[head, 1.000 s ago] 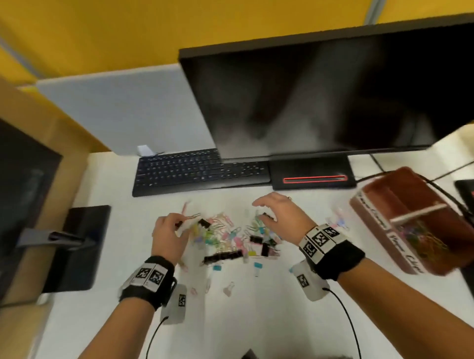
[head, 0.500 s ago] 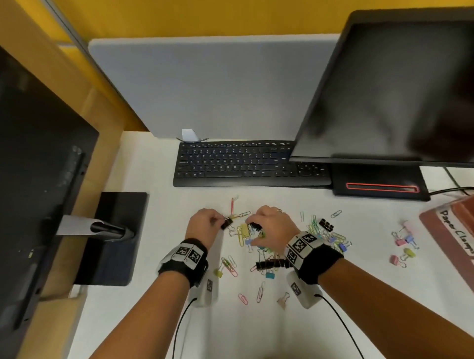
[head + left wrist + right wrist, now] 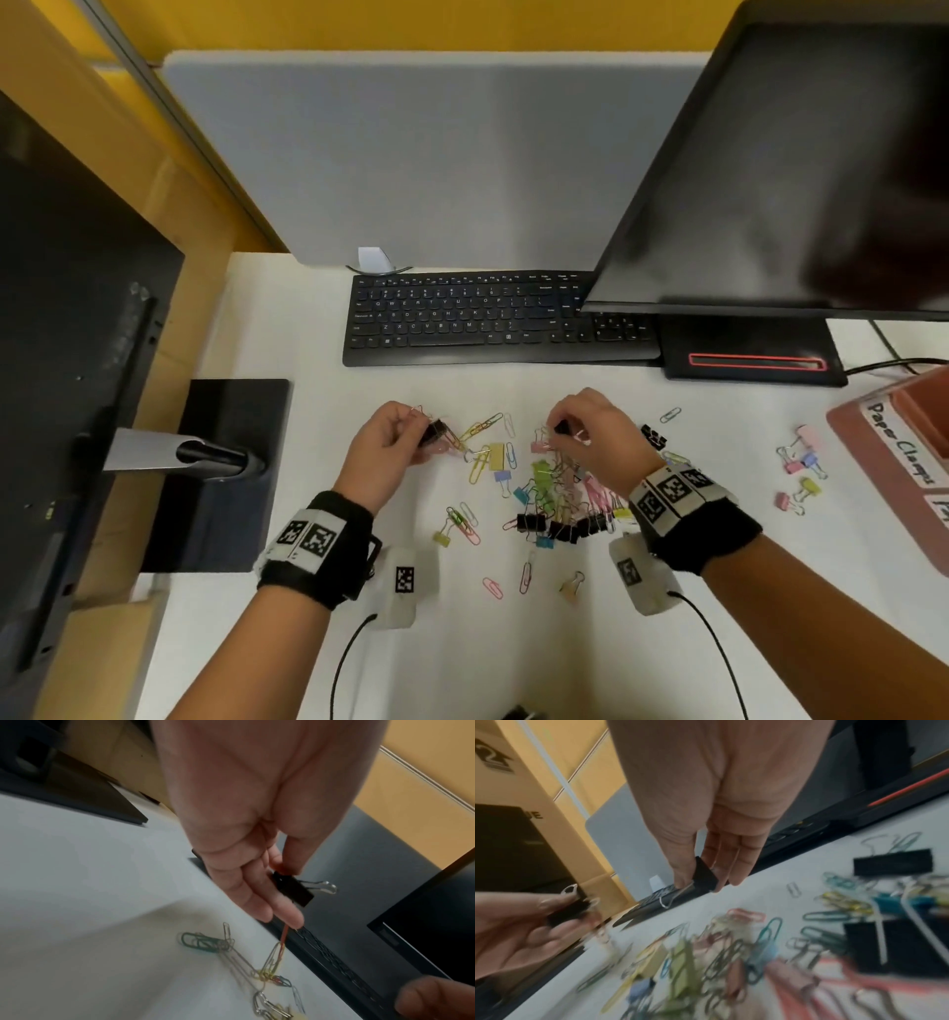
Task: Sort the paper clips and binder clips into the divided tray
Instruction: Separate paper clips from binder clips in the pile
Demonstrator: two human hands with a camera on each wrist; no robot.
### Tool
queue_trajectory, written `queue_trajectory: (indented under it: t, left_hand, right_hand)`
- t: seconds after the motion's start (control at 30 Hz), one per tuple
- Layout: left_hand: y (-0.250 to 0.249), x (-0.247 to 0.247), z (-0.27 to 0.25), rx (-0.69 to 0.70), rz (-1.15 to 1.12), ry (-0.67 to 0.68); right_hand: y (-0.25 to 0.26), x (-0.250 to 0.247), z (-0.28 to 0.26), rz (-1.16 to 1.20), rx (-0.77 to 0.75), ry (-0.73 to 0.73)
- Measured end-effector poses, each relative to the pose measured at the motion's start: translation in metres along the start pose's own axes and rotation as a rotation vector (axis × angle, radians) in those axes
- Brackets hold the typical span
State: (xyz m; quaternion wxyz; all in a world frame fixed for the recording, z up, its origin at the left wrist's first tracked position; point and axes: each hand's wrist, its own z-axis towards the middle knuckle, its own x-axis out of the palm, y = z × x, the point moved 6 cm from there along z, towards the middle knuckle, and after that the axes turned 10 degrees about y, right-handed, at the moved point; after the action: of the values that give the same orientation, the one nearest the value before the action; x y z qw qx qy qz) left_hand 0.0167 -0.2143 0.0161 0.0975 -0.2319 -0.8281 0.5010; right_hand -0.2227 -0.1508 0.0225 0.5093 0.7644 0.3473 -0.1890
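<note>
Left hand (image 3: 391,443) pinches a black binder clip (image 3: 293,888), lifted off the desk (image 3: 287,329). Right hand (image 3: 595,437) pinches another black clip (image 3: 704,874) above the pile (image 3: 560,493)

Coloured paper clips (image 3: 552,496) and binder clips (image 3: 560,528) lie heaped on the white desk; the brown divided tray (image 3: 893,452) sits far right.

Bare white desk (image 3: 513,658) near the body; keyboard (image 3: 488,318) and monitor (image 3: 796,169) behind, clip pile (image 3: 554,493) between.
</note>
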Motion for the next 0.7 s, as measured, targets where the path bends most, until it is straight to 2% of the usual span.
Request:
queue_trajectory:
  t: [0.1, 0.23, 0.33, 0.5, 0.6, 0.7]
  left_hand:
    - [0.000, -0.006, -0.004, -0.006, -0.003, 0.033]
    - [-0.003, -0.004, -0.007, -0.013, 0.066, 0.133]
    - [-0.011, 0.006, -0.008, 0.004, 0.092, 0.215]
    - [-0.022, 0.029, -0.009, 0.022, 0.073, 0.343]
    - [-0.026, 0.033, -0.010, 0.031, 0.076, 0.391]
    - [-0.026, 0.031, -0.014, 0.048, 0.108, 0.380]
  right_hand:
    - [-0.018, -0.018, -0.005, -0.007, 0.080, -0.056]
    - [-0.029, -0.019, -0.004, -0.081, 0.163, 0.004]
    - [0.003, -0.009, 0.001, -0.123, 0.013, 0.050]
    - [0.070, 0.024, 0.006, -0.001, -0.259, 0.199]
    - [0.078, 0.033, 0.006, 0.101, -0.244, 0.240]
    - [0.071, 0.030, 0.004, 0.187, -0.185, 0.206]
